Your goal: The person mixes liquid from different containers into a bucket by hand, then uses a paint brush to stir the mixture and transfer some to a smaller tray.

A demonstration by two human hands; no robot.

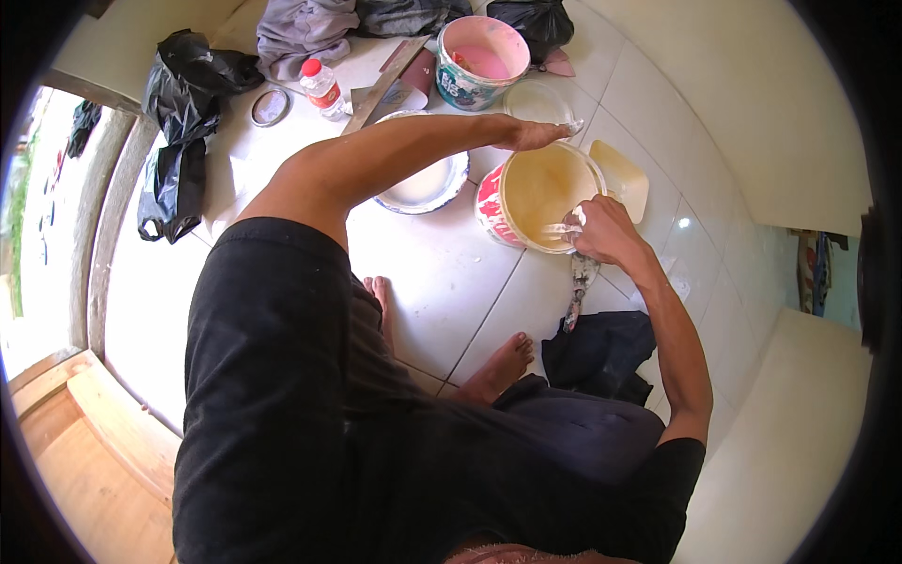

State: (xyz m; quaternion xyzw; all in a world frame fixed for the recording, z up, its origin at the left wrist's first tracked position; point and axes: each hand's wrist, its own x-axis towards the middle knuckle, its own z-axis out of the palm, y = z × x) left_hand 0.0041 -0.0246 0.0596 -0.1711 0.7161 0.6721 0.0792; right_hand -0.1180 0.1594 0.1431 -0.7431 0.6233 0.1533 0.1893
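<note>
A large pale yellow bucket [550, 179] with a red and white outside stands on the tiled floor in front of me. My left hand [537, 135] is stretched out flat over its far left rim, holding nothing, with white paste on the fingertips. My right hand [606, 230] is closed at the bucket's near right rim. White smears cover its fingers, and a pale piece juts from them into the bucket; I cannot make out what it is. Below that hand, a paint-smeared strip [581, 287] hangs or lies against the bucket's outside; its kind is unclear.
Left of the bucket is a basin [413, 193] of whitish liquid, partly behind my left arm. Beyond stand a pink-lined bucket [479, 56], a red-capped bottle [321, 89] and a long board [385, 85]. Black bags [183, 94] lie left; a dark cloth [601, 352] lies near my foot.
</note>
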